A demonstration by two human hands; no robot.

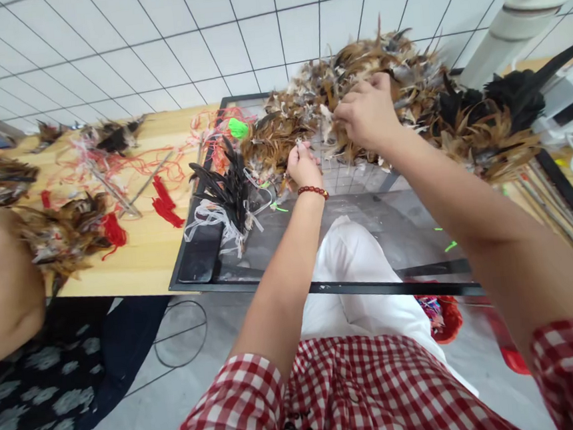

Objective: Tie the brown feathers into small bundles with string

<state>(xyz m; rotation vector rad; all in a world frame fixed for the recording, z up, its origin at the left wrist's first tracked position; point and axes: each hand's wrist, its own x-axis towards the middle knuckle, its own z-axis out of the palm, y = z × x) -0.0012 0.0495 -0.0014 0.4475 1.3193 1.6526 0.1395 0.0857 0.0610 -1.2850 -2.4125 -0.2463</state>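
My left hand (pixel 305 164), with a red bead bracelet at the wrist, is pinched around the pale end of a small feather piece near the middle of the glass table. My right hand (pixel 368 113) reaches into the big heap of brown feathers (pixel 320 81) at the back, its fingers bent down among them; what they touch is hidden. Black feathers (pixel 233 189) with white ties lie left of my left hand. A bright green bundle (pixel 237 128) sits by the heap's left end. More black feathers (pixel 512 98) rest at the right.
A phone (pixel 199 253) lies on the glass table's left corner. A pale bottle (pixel 511 34) and a white rack (pixel 570 106) stand at the right. Left, a person's arm (pixel 6 280) is by feathers, red yarn (pixel 165 202) and sticks on a wooden table (pixel 145 261).
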